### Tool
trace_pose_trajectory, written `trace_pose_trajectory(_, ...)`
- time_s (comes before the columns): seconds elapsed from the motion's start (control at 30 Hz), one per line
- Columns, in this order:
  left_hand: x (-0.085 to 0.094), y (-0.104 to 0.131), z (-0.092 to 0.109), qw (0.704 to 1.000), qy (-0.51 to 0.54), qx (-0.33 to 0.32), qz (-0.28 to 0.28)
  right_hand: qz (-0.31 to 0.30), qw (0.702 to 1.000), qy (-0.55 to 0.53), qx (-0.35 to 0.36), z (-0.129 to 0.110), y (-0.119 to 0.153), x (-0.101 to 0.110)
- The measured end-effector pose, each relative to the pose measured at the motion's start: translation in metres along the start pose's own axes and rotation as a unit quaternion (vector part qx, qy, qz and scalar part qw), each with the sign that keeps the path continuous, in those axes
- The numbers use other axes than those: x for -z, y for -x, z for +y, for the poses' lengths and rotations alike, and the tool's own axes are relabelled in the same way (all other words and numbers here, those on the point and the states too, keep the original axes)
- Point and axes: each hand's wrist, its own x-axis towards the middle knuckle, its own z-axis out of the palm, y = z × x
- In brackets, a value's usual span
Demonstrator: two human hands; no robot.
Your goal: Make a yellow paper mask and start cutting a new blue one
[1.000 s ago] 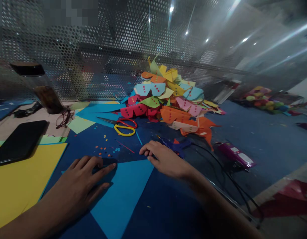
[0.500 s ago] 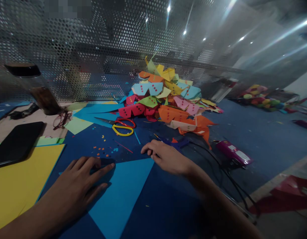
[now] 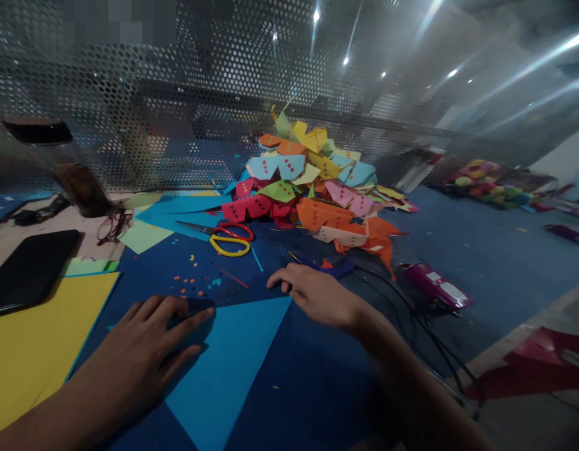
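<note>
A blue sheet of paper (image 3: 237, 351), folded to a triangle-like shape, lies on the dark blue tabletop. My left hand (image 3: 148, 344) rests on its left side, palm down, fingers spread. At the paper's upper right corner is my right hand (image 3: 317, 294), index finger stretched to the left and the other fingers loosely bent; nothing shows in it. Just beyond it lies a blue-handled tool (image 3: 338, 269) with a thin pointed tip and a black cable. Scissors (image 3: 230, 240) with one red and one yellow handle loop lie farther off, past small paper scraps (image 3: 195, 285).
Colourful folded-paper butterflies (image 3: 312, 175) are heaped against the perforated metal panel (image 3: 199, 144). On the left are yellow paper (image 3: 40, 344), a black phone (image 3: 33, 269), glasses (image 3: 114, 225) and a dark-lidded jar (image 3: 77, 181). A purple device (image 3: 437, 285) with cables sits right.
The whole scene has shifted slightly left in the view. Both hands keep nearly the same pose and place over the blue paper.
</note>
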Motion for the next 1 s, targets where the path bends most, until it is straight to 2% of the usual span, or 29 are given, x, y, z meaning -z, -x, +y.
trace_pose_trajectory(0.23,-0.002,0.000,0.000,1.000,-0.004,-0.001,0.001,0.004,1.000,0.019,-0.002,-0.003,0.000,0.004)
trace_pose_trajectory(0.43,0.000,0.001,0.001,1.000,0.009,0.009,-0.007,0.082,0.995,-0.045,0.027,-0.020,-0.003,-0.001)
trace_pose_trajectory(0.63,0.002,-0.003,-0.002,1.000,0.026,0.011,-0.014,0.018,0.993,-0.043,0.109,-0.040,-0.005,-0.018)
trace_pose_trajectory(0.8,0.006,-0.024,0.003,0.996,0.074,0.036,-0.038,0.035,0.994,-0.024,0.103,-0.042,-0.006,-0.025)
trace_pose_trajectory(1.0,0.007,-0.056,0.017,0.984,0.112,0.122,-0.062,0.043,0.993,-0.015,0.105,-0.043,-0.006,-0.026)
